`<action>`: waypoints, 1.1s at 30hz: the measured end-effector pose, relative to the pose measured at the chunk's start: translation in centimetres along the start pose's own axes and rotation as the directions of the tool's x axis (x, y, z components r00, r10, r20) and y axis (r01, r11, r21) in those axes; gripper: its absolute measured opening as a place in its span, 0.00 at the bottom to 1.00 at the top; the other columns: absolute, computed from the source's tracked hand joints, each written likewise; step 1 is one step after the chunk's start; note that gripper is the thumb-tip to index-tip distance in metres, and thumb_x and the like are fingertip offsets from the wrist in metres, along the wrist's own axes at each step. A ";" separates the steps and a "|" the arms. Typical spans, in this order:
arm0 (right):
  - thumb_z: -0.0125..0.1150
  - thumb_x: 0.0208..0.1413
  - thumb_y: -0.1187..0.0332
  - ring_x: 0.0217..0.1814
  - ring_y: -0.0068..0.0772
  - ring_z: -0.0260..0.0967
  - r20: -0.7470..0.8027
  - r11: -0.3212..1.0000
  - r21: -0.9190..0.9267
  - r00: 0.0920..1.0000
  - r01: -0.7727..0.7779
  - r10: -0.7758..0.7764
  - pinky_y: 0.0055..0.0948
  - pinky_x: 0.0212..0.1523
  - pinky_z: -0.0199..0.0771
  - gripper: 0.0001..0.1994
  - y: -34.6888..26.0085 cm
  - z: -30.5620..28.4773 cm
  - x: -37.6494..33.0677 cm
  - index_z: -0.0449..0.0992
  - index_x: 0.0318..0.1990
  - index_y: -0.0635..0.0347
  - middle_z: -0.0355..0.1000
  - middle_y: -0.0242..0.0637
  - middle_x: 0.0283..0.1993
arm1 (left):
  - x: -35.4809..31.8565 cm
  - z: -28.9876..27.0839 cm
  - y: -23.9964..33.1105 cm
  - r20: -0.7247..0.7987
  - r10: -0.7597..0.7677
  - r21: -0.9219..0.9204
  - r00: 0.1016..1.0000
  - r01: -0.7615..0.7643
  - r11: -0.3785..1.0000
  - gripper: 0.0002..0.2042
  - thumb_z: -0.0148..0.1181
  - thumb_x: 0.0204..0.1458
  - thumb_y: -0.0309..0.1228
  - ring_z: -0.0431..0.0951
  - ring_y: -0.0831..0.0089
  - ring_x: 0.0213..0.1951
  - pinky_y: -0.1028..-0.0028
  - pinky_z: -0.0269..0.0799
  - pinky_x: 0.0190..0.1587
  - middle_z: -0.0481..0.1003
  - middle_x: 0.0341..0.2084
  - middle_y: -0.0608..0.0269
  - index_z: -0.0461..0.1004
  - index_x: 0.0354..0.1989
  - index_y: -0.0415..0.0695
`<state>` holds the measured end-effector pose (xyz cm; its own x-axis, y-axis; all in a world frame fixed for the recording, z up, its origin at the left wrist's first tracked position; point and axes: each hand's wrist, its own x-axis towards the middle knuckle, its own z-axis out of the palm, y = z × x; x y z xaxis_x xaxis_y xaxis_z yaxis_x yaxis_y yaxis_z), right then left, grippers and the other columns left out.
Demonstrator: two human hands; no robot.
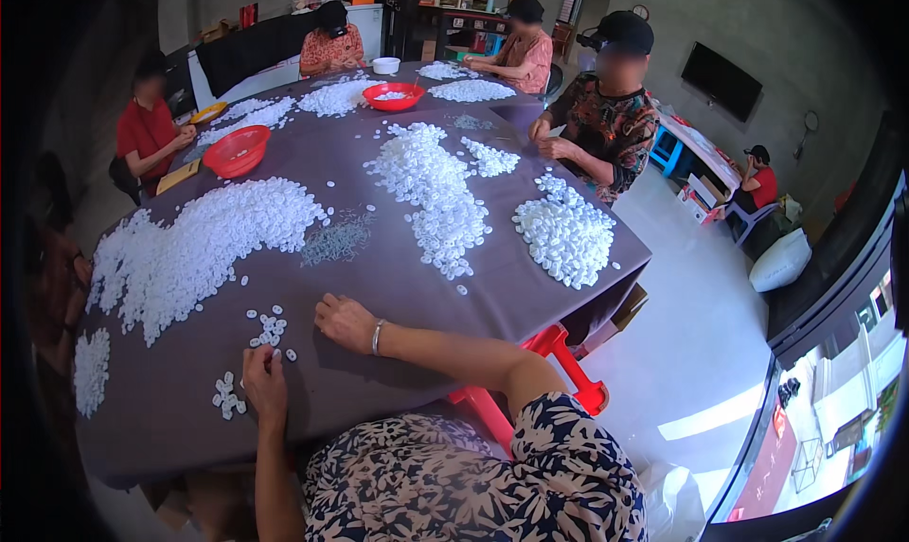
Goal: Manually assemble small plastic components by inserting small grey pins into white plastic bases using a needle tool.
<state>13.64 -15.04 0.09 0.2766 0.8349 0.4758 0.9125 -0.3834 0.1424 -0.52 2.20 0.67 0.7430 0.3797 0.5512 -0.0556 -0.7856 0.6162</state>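
My left hand [265, 383] is at the front left of the table, its fingers pinched together; whatever they hold is too small to make out. Just beyond its fingertips lies a small cluster of white oval plastic pieces [270, 326], each with dark holes or marks. A second small cluster of white pieces [227, 397] sits to the left of this hand. My right hand [347, 324], with a silver bangle at the wrist, rests palm down on the dark cloth, fingers slightly bent and apart, nothing seen in them. Beyond it is a heap of tiny greyish pieces [339, 237].
Large heaps of white pieces [204, 239] spread over the dark-covered table [379, 405]. Red bowls [237, 152] and a white bowl [385, 66] stand farther back. Several people sit around the table, including one at the right [606, 116]. A red plastic stool [568, 367] stands beside me.
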 end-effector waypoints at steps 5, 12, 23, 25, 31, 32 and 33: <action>0.55 0.45 0.70 0.45 0.35 0.64 -0.034 0.998 0.065 0.999 -0.007 0.009 0.31 0.43 0.69 0.09 -0.6 -0.1 -0.5 0.72 0.35 0.61 0.67 0.35 0.37 | 0.3 0.2 -0.8 -0.003 -0.007 0.021 1.000 0.007 1.000 0.05 0.58 0.49 0.21 0.71 0.62 0.27 0.68 0.67 0.30 0.68 0.27 0.56 0.72 0.34 0.38; 0.55 0.45 0.68 0.46 0.34 0.65 -0.201 0.986 0.064 0.970 0.154 -0.138 0.34 0.42 0.69 0.10 -1.3 -1.5 0.6 0.73 0.37 0.56 0.68 0.34 0.37 | -0.6 -1.2 -1.2 -0.003 -0.076 0.055 0.997 0.076 0.996 0.06 0.57 0.49 0.21 0.73 0.62 0.30 0.69 0.68 0.32 0.69 0.29 0.56 0.72 0.36 0.37; 0.57 0.46 0.77 0.39 0.40 0.71 -0.086 0.900 0.407 0.987 0.159 -0.135 0.31 0.39 0.73 0.08 3.4 0.0 2.1 0.75 0.36 0.60 0.72 0.37 0.37 | 0.5 0.9 -2.0 -0.077 -0.112 -0.099 0.991 0.104 0.990 0.06 0.60 0.49 0.25 0.75 0.73 0.29 0.75 0.70 0.33 0.74 0.27 0.60 0.75 0.36 0.39; 0.57 0.47 0.78 0.36 0.38 0.72 -0.099 0.826 0.554 0.993 0.107 -0.063 0.29 0.38 0.73 0.07 3.8 0.1 2.1 0.75 0.36 0.61 0.73 0.36 0.37 | 0.3 0.4 -1.7 -0.088 -0.155 -0.108 0.984 0.146 0.983 0.06 0.60 0.49 0.25 0.75 0.74 0.28 0.76 0.70 0.33 0.74 0.27 0.61 0.75 0.36 0.39; 0.63 0.49 0.74 0.31 0.24 0.69 0.181 0.615 0.773 0.983 -0.153 0.017 0.24 0.35 0.72 0.07 2.7 -1.0 2.2 0.75 0.36 0.64 0.72 0.32 0.34 | 0.0 0.1 -2.1 -0.112 -0.196 -0.186 0.974 0.173 0.967 0.05 0.59 0.50 0.23 0.72 0.81 0.27 0.79 0.68 0.31 0.73 0.26 0.66 0.75 0.35 0.39; 0.63 0.49 0.74 0.31 0.23 0.69 0.175 0.665 0.737 0.984 -0.124 -0.010 0.24 0.34 0.71 0.07 2.5 -0.6 2.3 0.74 0.36 0.64 0.72 0.33 0.34 | 0.0 0.2 -2.1 -0.121 -0.179 -0.202 0.976 0.153 0.967 0.05 0.59 0.50 0.23 0.71 0.81 0.27 0.79 0.68 0.31 0.73 0.26 0.66 0.75 0.35 0.39; 0.63 0.48 0.74 0.31 0.22 0.69 0.171 0.711 0.697 0.985 -0.094 -0.037 0.24 0.34 0.71 0.08 2.3 -0.4 2.3 0.74 0.35 0.65 0.71 0.33 0.34 | 0.1 0.3 -2.1 -0.130 -0.162 -0.218 0.978 0.131 0.967 0.05 0.59 0.50 0.23 0.71 0.82 0.27 0.80 0.67 0.31 0.73 0.26 0.67 0.75 0.35 0.39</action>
<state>16.27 -14.13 1.84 0.2899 0.9038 0.3146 0.8329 -0.0764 -0.5482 -0.16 3.70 -0.74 0.6488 0.5625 0.5125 -0.1014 -0.6036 0.7908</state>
